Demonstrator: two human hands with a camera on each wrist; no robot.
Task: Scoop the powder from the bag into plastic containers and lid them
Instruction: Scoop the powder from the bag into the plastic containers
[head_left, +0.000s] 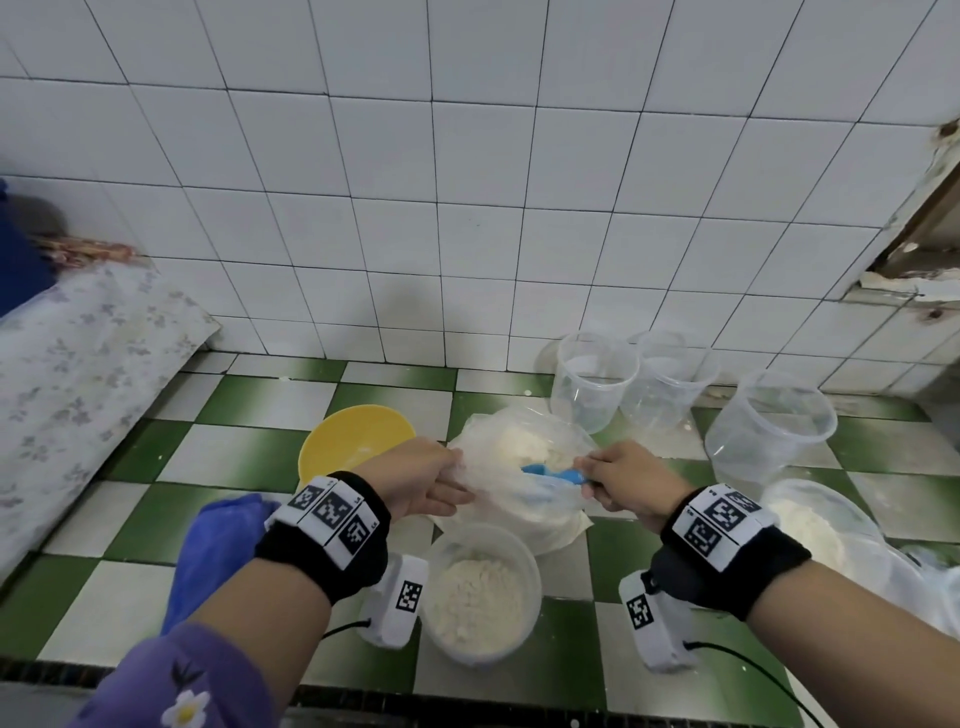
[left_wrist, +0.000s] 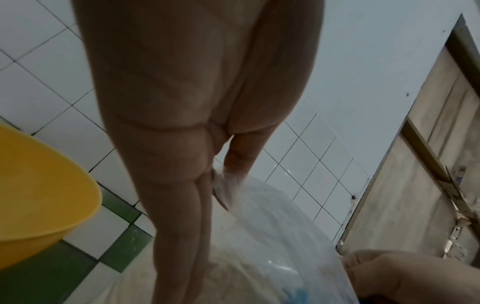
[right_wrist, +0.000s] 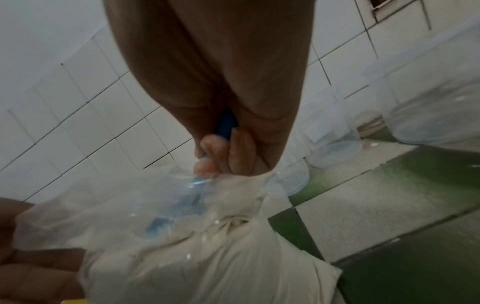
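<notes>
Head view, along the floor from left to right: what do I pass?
Floral cloth → blue cloth → yellow bowl → left hand holding the bag open → right hand gripping the blue scoop → empty clear container.

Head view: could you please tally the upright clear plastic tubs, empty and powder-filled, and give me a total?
Empty clear plastic tubs: 3
Clear plastic tub holding white powder: 1
Total: 4
The powdery clear item at the right edge is unclear, so uncounted.
</notes>
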